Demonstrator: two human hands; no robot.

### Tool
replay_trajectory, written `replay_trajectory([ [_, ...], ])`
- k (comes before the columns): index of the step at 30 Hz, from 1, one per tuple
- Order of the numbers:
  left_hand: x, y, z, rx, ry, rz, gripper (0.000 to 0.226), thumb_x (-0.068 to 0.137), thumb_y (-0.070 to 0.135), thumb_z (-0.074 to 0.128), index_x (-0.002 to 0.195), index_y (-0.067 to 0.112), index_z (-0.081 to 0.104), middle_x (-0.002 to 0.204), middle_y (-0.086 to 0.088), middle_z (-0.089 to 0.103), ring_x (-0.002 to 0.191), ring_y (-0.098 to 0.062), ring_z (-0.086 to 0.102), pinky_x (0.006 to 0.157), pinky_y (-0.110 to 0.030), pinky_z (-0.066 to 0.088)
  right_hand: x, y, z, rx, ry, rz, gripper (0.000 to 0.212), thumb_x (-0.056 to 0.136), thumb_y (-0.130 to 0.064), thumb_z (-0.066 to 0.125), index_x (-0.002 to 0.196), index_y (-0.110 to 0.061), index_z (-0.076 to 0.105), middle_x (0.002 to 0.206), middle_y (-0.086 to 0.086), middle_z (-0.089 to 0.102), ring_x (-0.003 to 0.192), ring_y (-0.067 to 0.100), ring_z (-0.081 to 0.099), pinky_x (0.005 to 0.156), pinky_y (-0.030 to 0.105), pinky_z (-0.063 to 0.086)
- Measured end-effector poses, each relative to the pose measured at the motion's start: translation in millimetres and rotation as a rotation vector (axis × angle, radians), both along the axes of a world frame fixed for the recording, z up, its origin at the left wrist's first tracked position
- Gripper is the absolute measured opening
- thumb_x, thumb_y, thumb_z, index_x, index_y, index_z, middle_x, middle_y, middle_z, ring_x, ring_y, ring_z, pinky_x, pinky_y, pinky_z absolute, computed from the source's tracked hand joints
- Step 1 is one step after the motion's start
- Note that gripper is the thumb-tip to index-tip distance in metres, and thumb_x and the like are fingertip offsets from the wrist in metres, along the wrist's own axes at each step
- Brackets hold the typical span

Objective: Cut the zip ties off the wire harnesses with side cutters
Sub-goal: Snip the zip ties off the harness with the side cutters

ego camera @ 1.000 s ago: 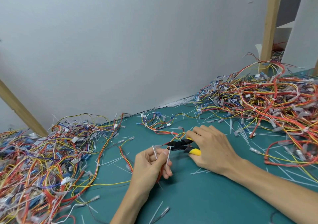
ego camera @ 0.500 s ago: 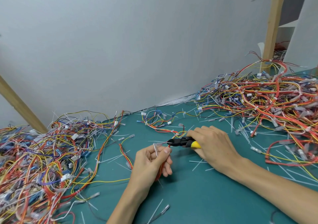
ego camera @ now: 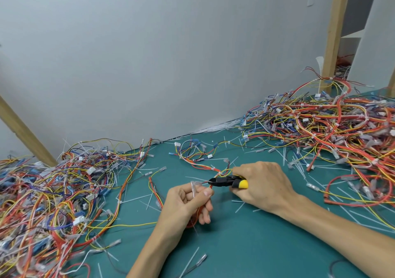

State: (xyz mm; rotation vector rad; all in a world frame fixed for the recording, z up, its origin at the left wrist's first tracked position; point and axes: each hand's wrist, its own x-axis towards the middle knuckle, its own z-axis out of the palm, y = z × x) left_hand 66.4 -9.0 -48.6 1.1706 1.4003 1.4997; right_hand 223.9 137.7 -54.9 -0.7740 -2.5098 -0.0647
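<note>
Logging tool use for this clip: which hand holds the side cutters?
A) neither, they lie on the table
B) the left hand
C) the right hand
C: the right hand grips the yellow-handled side cutters, while the left hand holds red wires.

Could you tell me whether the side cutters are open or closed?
Apparently closed: the side cutters taper to one point, no gap showing.

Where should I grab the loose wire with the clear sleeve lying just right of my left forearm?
Pinch the clear sleeve at the far end of the loose wire, coming straight down from above. It lies flat on the green mat, so nothing offers a side hold, and the sleeve looks like its thickest part; the thin lead would probably slip.
</note>
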Motion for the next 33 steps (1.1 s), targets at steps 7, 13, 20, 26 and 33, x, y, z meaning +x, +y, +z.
replay_trajectory([
  [7,-1.0,0.4,-1.3,-0.001,-0.002,-0.003,0.028,0.082,0.025,0.068,0.08,-0.002,0.059,0.061,-0.011,0.06,0.042,-0.016,0.053,0.043,-0.02,0.041,-0.6,1.6,-2.4,-0.013,-0.025,-0.012,0.039,0.078,-0.061,0.044,0.095,-0.03,0.061,0.085,-0.005,0.069,0.084,0.021,0.063,0.063,0.029,0.036],
  [13,-3.2,0.1,-2.4,-0.012,-0.007,-0.004,0.029,0.083,0.026,0.069,0.08,-0.002,0.061,0.061,-0.012,0.059,0.042,-0.017,0.053,0.044,-0.02,0.041,-2.6,3.0,-4.1,-0.008,-0.021,-0.012,0.04,0.074,-0.062,0.04,0.092,-0.032,0.061,0.082,-0.006,0.068,0.081,0.021,0.063,0.06,0.03,0.031],
  [20,-4.4,0.7,-2.7,-0.012,-0.013,-0.005,0.026,0.082,0.027,0.07,0.079,0.002,0.062,0.061,-0.011,0.06,0.042,-0.017,0.053,0.043,-0.02,0.041,-3.4,2.9,-3.1,-0.024,-0.034,-0.02,0.038,0.076,-0.061,0.043,0.095,-0.034,0.061,0.084,-0.006,0.069,0.084,0.021,0.063,0.062,0.03,0.034],
  [26,-4.1,0.6,-3.8,-0.011,-0.011,-0.003,0.024,0.082,0.026,0.07,0.077,0.004,0.062,0.061,-0.011,0.06,0.042,-0.017,0.053,0.043,-0.02,0.041,-1.3,-0.6,2.2,-0.081,-0.046,-0.016,0.031,0.08,-0.059,0.05,0.096,-0.036,0.061,0.084,-0.004,0.07,0.083,0.023,0.063,0.063,0.029,0.032],
  [33,1.9,3.8,-2.0,-0.019,-0.015,0.056,0.029,0.08,0.026,0.07,0.08,-0.001,0.062,0.062,-0.013,0.059,0.043,-0.018,0.052,0.043,-0.02,0.041,1.1,1.7,5.2,-0.18,0.082,-0.084,0.027,0.077,-0.055,0.052,0.086,-0.031,0.061,0.07,-0.002,0.064,0.077,0.026,0.059,0.058,0.031,0.03],
])
